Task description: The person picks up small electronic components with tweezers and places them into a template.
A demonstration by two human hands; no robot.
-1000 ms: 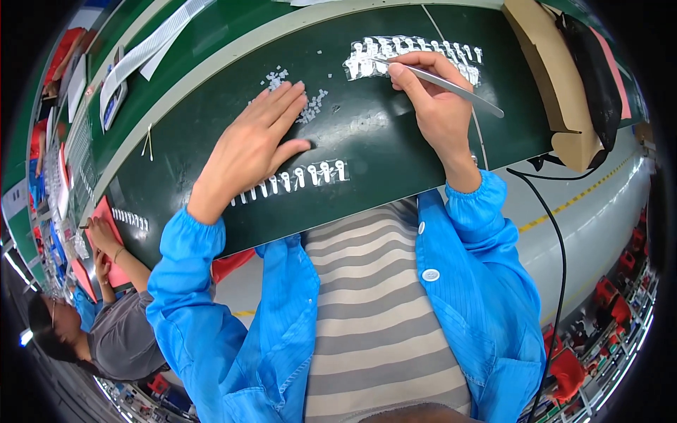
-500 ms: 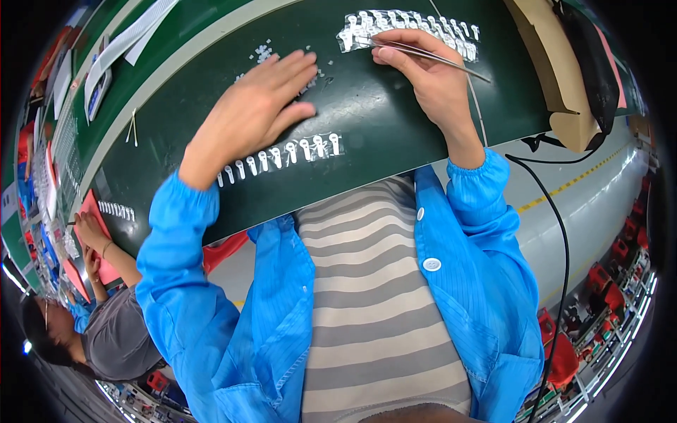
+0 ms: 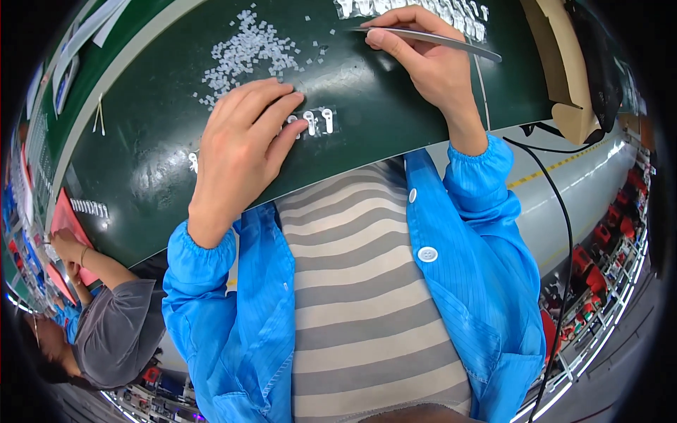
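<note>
My left hand [image 3: 243, 144] lies palm down over a row of small white key-shaped parts [image 3: 327, 120] on clear film, fingers bent and somewhat apart. It covers most of the row, and its fingertips are close to the parts at the right end; whether they touch is unclear. My right hand [image 3: 430, 63] is closed on metal tweezers [image 3: 469, 48], pinched between thumb and fingers, the tip pointing left above the green table. Just beyond this hand is a larger group of similar white parts [image 3: 465, 21] on film. Many tiny translucent square pieces [image 3: 254, 49] lie scattered beyond my left hand.
Two cotton swabs [image 3: 99, 116] lie on the green table [image 3: 381, 106] at the left. An open cardboard box [image 3: 553, 56] stands at the right, with a black cable [image 3: 557, 204] hanging below it. At far left a co-worker [image 3: 113, 317] handles something at a red sheet [image 3: 70, 215].
My left hand has drawn back from over the small pieces to the near row, uncovering the pile. The tweezers' tip has left the far white parts. The view has shifted slightly.
</note>
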